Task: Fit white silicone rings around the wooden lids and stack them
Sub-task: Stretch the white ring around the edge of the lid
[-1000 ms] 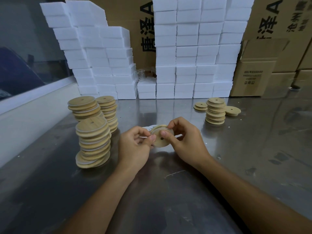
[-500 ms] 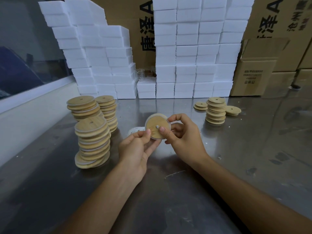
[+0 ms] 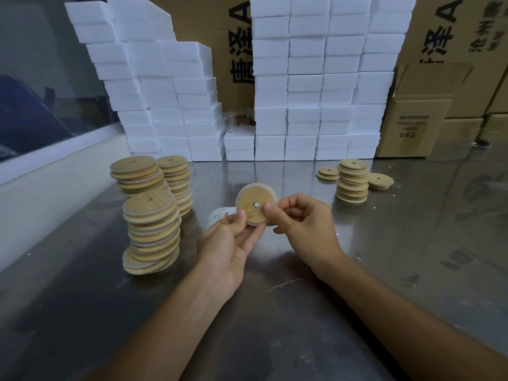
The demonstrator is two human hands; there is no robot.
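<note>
A round wooden lid [image 3: 252, 199] with a small centre hole and a white silicone ring around its edge stands upright, facing me, above the metal table [image 3: 357, 270]. My left hand [image 3: 229, 243] pinches its lower left edge. My right hand [image 3: 302, 226] pinches its right side with thumb and fingers. Loose white rings [image 3: 221, 213] lie on the table just behind my left hand. Three stacks of ringed lids stand at the left: a near leaning one [image 3: 151, 232] and two behind it [image 3: 137, 174] [image 3: 176, 182]. A stack of bare lids [image 3: 352, 181] stands at the right.
Single bare lids lie beside the right stack [image 3: 327, 173] [image 3: 380, 180]. White foam boxes [image 3: 316, 86] are piled along the table's back edge, with cardboard cartons [image 3: 423, 116] behind and to the right. A white ledge [image 3: 55, 171] borders the table's left side.
The lid went from lying low between both hands to being raised and turned upright, its face toward me. Since half a second ago the hands have hardly moved.
</note>
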